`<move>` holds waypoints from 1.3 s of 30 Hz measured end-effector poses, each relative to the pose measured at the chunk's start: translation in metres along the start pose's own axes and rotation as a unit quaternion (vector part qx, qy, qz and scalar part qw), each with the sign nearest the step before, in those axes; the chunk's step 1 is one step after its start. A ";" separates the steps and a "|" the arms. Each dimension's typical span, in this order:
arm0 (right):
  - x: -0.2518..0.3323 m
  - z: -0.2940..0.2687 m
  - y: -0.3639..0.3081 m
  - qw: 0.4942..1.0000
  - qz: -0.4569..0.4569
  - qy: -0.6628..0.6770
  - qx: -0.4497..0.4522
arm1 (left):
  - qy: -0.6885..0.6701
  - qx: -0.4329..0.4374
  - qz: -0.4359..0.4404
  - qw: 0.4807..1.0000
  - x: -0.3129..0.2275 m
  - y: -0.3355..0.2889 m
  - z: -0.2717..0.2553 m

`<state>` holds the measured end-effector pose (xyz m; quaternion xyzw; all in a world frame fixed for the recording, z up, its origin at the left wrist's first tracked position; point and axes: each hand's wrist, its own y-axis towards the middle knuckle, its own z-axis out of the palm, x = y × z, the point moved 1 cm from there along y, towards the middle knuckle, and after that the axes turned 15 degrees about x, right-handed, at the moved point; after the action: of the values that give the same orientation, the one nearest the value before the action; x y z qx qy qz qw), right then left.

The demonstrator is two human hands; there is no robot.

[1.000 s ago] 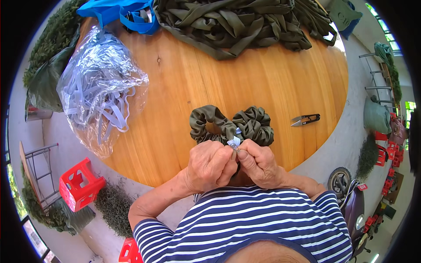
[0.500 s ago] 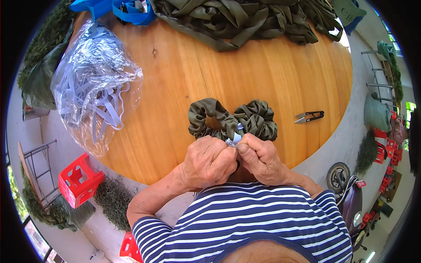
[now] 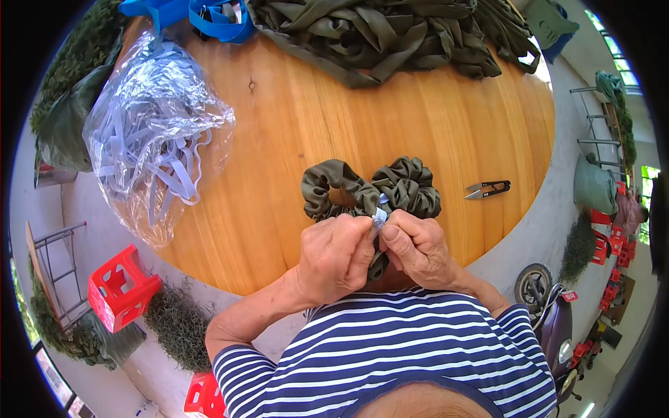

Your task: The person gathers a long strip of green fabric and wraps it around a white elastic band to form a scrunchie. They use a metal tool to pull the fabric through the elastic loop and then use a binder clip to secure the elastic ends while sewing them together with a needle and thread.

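My left hand and my right hand meet close to my body at the table's near edge, both with fingers pinched. Between them they grip a pale lilac elastic band, which looks knotted or bunched at the fingertips. The band comes out of a gathered olive-green fabric scrunchie, whose loop lies on the table beyond my left hand. More bunched olive fabric sits beyond my right hand. A dark fold of fabric hangs below my fingers. The fingertips partly cover the band's ends.
A clear plastic bag of lilac elastic strips lies at the left of the wooden table. Black thread snips rest at the right. Olive fabric strips are heaped at the far side, beside a blue basket. A red stool stands left.
My hands have shifted slightly, and the left one has turned more upright. More of the elastic shows between the fingertips, and a dark fabric fold now shows below them.
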<state>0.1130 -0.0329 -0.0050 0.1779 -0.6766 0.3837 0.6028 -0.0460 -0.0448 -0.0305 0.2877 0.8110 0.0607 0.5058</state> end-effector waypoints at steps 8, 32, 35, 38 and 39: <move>-0.011 0.014 0.004 0.996 -0.032 -0.009 -0.079 | 0.132 0.023 0.071 0.989 0.004 -0.004 0.003; 0.041 -0.126 -0.070 0.997 0.023 -0.060 -0.033 | 0.265 0.112 0.068 0.955 0.011 -0.014 -0.047; 0.062 -0.133 -0.057 0.946 0.217 -0.202 -0.128 | 0.101 0.050 0.047 0.993 0.004 0.002 -0.034; 0.053 -0.116 0.004 0.864 -0.072 -0.491 -0.088 | -0.175 -0.002 -0.177 0.969 -0.003 0.003 -0.035; 0.053 -0.110 0.019 0.811 -0.112 -0.570 -0.076 | -0.201 0.007 -0.188 0.961 -0.005 0.000 -0.037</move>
<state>0.1632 0.0720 0.0370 0.3926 -0.9012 0.0906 0.1596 -0.0764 -0.0400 -0.0086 0.1398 0.7323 -0.1005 0.6588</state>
